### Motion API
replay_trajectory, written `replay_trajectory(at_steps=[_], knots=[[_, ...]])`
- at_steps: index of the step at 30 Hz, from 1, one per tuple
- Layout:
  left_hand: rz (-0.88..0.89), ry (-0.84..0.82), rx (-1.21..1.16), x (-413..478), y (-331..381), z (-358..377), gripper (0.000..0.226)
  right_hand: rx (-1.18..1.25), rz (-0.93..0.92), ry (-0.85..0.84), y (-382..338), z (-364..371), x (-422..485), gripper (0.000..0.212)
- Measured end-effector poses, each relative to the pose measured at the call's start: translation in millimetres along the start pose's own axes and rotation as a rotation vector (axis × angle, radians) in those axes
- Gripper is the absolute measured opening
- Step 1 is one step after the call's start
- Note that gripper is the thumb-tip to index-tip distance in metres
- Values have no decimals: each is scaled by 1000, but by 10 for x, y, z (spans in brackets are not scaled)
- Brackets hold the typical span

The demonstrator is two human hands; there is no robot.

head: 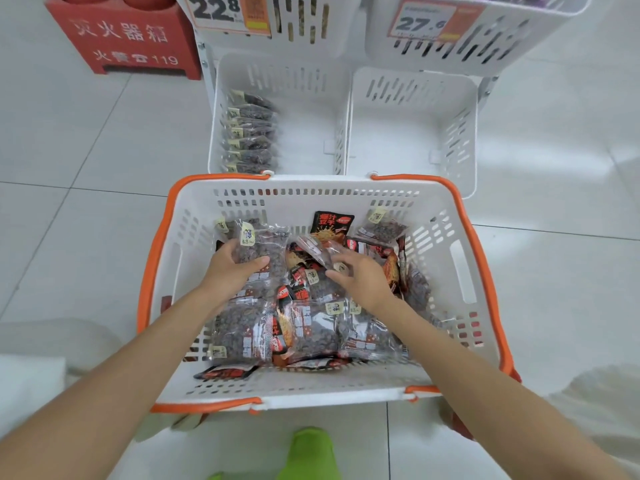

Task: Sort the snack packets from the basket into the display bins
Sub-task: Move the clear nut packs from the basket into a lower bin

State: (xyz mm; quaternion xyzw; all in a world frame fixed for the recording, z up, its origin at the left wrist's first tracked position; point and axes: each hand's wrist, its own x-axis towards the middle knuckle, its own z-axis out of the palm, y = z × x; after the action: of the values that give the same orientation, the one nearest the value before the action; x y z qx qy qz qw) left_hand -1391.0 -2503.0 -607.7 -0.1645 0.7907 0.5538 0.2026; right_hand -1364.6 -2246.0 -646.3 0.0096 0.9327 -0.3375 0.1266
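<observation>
Packets (311,327) of two kinds filled the floor of the white shopping basket (311,199), which had an orange rim and orange handles folded down along its edges. One kind was a clear pouch showing small dark brown pieces, with a pale label at one corner. The other was a black-and-red printed packet; one such packet (330,223) stood upright against the basket's far wall. The kinds lay mixed and overlapping, heaped toward the middle and the near edge.

The left hand (232,268) gripped a clear pouch (266,244) near the basket's far-left corner, thumb curled across its face. The right hand (363,282) lay over the heap at the basket's centre with fingers loosely bent on a clear pouch; whether they gripped it could not be told.

Beyond the basket's far edge stood two white slotted display bins on the tiled floor (86,150). The left bin (304,98) held a row of clear pouches (251,133) along its left wall, with bare floor to the right of them. The right bin (412,133) showed bare white floor. Above these, two upper bins carried price tags reading 22.8 (216,10) and 27.6 (420,22).
</observation>
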Motion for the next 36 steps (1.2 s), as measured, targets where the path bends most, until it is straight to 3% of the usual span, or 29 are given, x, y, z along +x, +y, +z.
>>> replay_trajectory(at_steps=[3, 6, 9, 13, 16, 18, 19, 21, 23, 25, 27, 30, 32, 33, 36], knots=[[-21, -44, -10, -33, 9, 91, 92, 357, 71, 21, -309, -180, -13, 61], [1, -69, -3, -57, 5, 167, 90, 375, 35, -121, -541, -245, 102, 60], [-3, 14, 11, -42, 3, 85, 78, 240, 13, -258, -522, -183, 216, 60], [-55, 21, -128, -46, -68, -161, 91, 26, 46, -487, -346, 49, 317, 94], [-77, 28, -178, -63, -115, -243, 89, -327, 52, -458, -333, 187, 377, 113], [-76, 31, -184, -80, -111, -259, 87, -475, 63, -441, -400, 156, 386, 99], [-78, 28, -191, -80, -120, -262, 87, -454, 58, -428, -411, 119, 378, 83], [-89, 32, -216, -82, -108, -261, 85, -148, 96, -387, -443, 2, 307, 64], [-125, 13, -282, -63, -77, -244, 78, 292, 170, -307, -525, -163, 233, 58], [-160, -70, -435, -55, 7, -191, 60, 507, 224, -186, -639, -309, 235, 54], [-160, -222, -571, -102, 146, -122, 54, 539, 224, -98, -808, -388, 247, 64], [-135, -388, -560, -120, 322, 30, 114, 522, 223, -129, -1058, -408, 204, 75], [-76, -356, -442, -107, 396, 107, 132, 625, 214, -241, -1148, -442, 188, 76], [-47, -332, -378, -115, 442, 108, 128, 701, 209, -268, -1170, -479, 191, 81], [42, -288, -253, -58, 525, 28, 81, 732, 128, -202, -1155, -657, 270, 109]])
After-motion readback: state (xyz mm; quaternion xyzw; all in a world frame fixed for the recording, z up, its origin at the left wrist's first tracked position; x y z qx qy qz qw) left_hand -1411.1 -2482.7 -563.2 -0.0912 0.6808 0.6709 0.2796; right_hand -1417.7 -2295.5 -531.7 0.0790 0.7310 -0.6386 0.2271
